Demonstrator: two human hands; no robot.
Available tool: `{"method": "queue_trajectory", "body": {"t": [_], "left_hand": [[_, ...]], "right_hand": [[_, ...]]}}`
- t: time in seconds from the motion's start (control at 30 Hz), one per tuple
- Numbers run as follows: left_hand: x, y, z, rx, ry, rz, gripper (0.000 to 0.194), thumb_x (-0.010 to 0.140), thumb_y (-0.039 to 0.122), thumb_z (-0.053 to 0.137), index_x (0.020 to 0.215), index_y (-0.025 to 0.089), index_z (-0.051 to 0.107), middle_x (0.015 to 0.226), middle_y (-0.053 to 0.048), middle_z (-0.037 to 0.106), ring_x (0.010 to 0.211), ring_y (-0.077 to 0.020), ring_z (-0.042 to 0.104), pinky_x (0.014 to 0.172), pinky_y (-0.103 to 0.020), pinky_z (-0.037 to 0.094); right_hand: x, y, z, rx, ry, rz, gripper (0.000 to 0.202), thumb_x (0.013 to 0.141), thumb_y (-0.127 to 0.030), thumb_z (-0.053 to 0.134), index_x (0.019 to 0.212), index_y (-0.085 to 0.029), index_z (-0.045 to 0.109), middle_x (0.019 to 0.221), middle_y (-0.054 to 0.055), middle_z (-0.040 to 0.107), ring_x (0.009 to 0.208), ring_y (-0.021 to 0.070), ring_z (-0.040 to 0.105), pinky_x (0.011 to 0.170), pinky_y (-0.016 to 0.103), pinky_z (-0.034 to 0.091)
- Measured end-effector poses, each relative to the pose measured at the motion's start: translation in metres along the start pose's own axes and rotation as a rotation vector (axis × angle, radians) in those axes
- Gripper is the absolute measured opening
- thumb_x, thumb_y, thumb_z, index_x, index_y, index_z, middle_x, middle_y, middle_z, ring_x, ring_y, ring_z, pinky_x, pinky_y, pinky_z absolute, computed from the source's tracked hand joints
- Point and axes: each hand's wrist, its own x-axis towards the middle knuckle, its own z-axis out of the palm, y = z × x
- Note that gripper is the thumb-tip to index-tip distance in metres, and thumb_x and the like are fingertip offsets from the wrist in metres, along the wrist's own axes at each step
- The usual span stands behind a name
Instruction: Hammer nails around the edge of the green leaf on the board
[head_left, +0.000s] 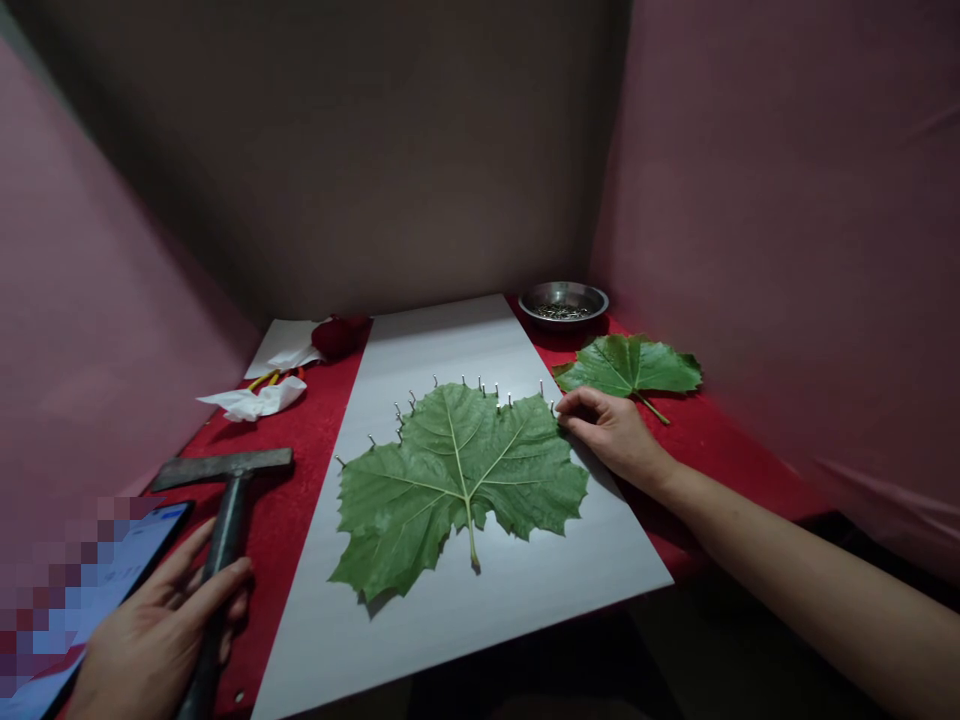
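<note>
A large green leaf (510, 465) lies underside up on a white board (435, 345), its stem toward me. Several small nails (398, 410) stand upright along its far edge. My right hand (626, 440) pinches with thumb and forefinger at a nail (553, 408) by the leaf's right upper edge; the fingertips partly hide the grip. My left hand (161, 625) is wrapped around the handle of a hammer (234, 480), left of the board, with the head pointing away from me.
A metal bowl (564, 300) of nails stands at the back right. Nearby lies a second leaf (637, 365) on the red cloth (319, 415). Crumpled tissue (259, 400), yellow-handled tools (271, 379) and a red round object (335, 338) sit back left. A phone (146, 545) lies under my left hand.
</note>
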Motion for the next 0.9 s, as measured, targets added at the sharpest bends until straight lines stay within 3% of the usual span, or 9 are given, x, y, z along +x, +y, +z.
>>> {"method": "queue_trajectory", "body": {"t": [0.13, 0.33, 0.6, 0.9], "left_hand": [[0.001, -0.001, -0.002, -0.01, -0.002, -0.003, 0.083, 0.065, 0.044, 0.066, 0.14, 0.033, 0.031, 0.044, 0.011, 0.054, 0.036, -0.0107, 0.044, 0.035, -0.019, 0.036], [0.01, -0.009, -0.001, -0.11, 0.034, 0.014, 0.103, 0.042, 0.035, 0.077, 0.137, 0.03, 0.038, 0.042, 0.01, 0.056, 0.033, -0.0116, 0.045, 0.031, -0.019, 0.036], [0.015, -0.017, 0.0, -0.073, 0.06, 0.009, 0.09, 0.051, 0.048, 0.074, 0.134, 0.037, 0.041, 0.041, 0.009, 0.056, 0.029, -0.0125, 0.044, 0.028, -0.02, 0.033], [0.007, -0.005, 0.003, -0.082, 0.069, -0.014, 0.087, 0.052, 0.042, 0.073, 0.134, 0.035, 0.043, 0.04, 0.01, 0.055, 0.03, -0.012, 0.042, 0.03, -0.02, 0.032]], "right_hand": [[-0.001, 0.001, 0.0, 0.021, 0.032, 0.006, 0.01, 0.073, -0.016, 0.055, 0.079, -0.018, 0.062, 0.076, 0.001, 0.064, 0.071, 0.0139, 0.059, 0.07, 0.028, 0.046], [0.0, 0.003, -0.002, 0.052, 0.071, 0.031, 0.008, 0.073, -0.018, 0.056, 0.079, -0.017, 0.062, 0.074, 0.001, 0.064, 0.069, 0.0136, 0.059, 0.067, 0.027, 0.046], [0.001, 0.004, -0.001, 0.042, 0.074, 0.037, 0.009, 0.073, -0.017, 0.056, 0.079, -0.017, 0.063, 0.077, 0.001, 0.065, 0.071, 0.0142, 0.06, 0.069, 0.028, 0.047], [0.003, 0.007, 0.001, 0.024, 0.086, 0.018, 0.009, 0.074, -0.016, 0.056, 0.079, -0.017, 0.062, 0.075, 0.001, 0.064, 0.069, 0.0138, 0.059, 0.068, 0.027, 0.046]]}}
